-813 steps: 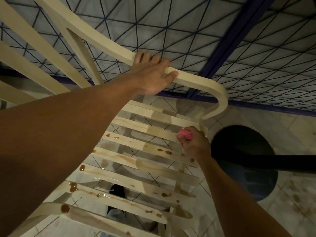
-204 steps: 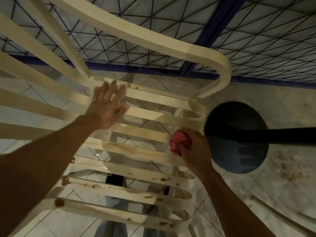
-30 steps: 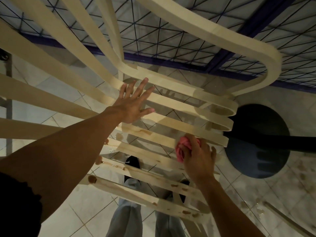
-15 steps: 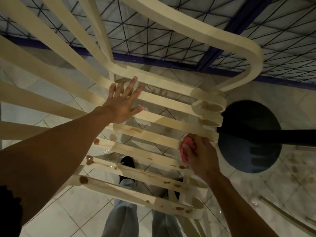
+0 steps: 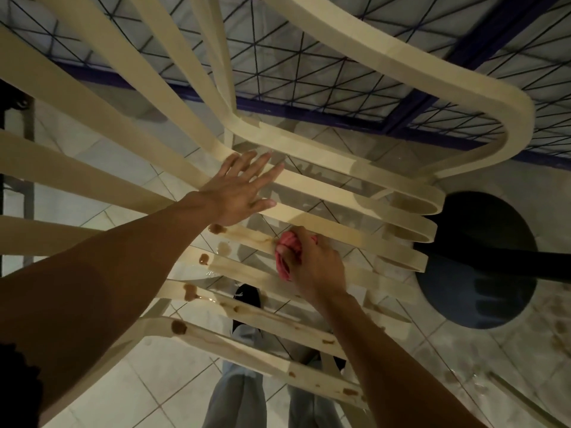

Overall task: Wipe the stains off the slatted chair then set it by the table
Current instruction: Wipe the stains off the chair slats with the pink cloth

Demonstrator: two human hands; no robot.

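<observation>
Gripping a bunched pink cloth (image 5: 287,251), the right hand (image 5: 312,264) presses it onto a middle seat slat of the slatted chair (image 5: 324,188). The left hand (image 5: 244,189) lies flat on the slats nearer the backrest, its fingers straight and spread. Brown stains (image 5: 179,327) dot the left ends of the nearer slats, with smaller spots toward the right. The chair stands on a tiled floor (image 5: 108,396) beside a blue-framed wire mesh panel (image 5: 340,118). A black shoe (image 5: 247,296) shows through the slats.
</observation>
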